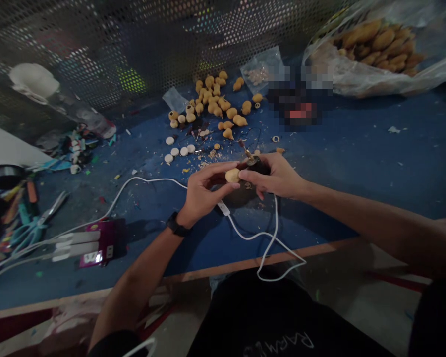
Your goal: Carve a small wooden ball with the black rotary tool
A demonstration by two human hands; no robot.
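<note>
Between the thumb and fingers of my left hand (207, 191) is a small pale yellow gourd piece (232, 175). My right hand (280, 176) is wrapped round a dark rotary tool (258, 164), whose brass-coloured tip points up and to the left. A finger of the right hand touches the right side of the gourd piece. From the tool a white cable (276, 213) runs down and loops near the table's front edge. Wood-coloured shavings (211, 161) lie just beyond my hands.
Small gourds (211, 96) are heaped behind my hands, with white discs (175, 151) at their left. A plastic bag of gourds (379, 47) stands back right. Scissors (46, 218) and a purple box (103, 243) lie left. A cable crosses the blue table (342, 173).
</note>
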